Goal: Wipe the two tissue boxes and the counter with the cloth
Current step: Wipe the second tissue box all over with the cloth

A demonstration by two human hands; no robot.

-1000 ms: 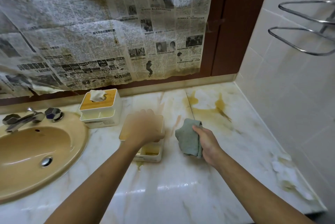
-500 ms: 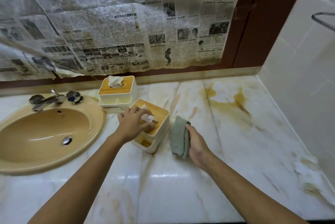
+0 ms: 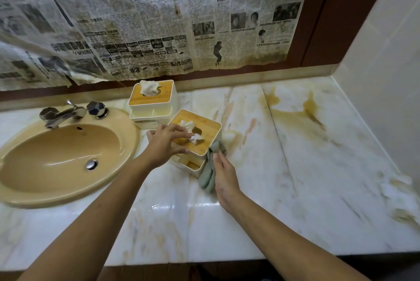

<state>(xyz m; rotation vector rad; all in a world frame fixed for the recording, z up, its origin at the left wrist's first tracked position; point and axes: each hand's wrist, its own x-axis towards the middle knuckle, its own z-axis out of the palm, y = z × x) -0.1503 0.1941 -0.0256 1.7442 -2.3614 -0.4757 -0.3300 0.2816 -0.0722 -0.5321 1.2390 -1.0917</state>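
The marble counter is laid out wide, with brown stains streaked across its far right part. The wall behind is papered over with newspaper, and a tan sink is set in at the left. The far tissue box is parked against the back wall. The near tissue box is stood just in front of it, turned corner-on.

That near box's wooden lid is steadied by the left hand, with the fingers spread almost straight and nothing gripped. The green cloth is held bunched in the right hand and pressed against the box's right wall. The tissue tuft is brushed by a left fingertip.

Trouble is likely if the sideways rub is not matched from the left: the light box could be shoved into the far one. The tuft could also be dragged out or crushed under those fingers.

The newsprint is set in Chinese characters, too blurred to be read. No brand is seen on either box.
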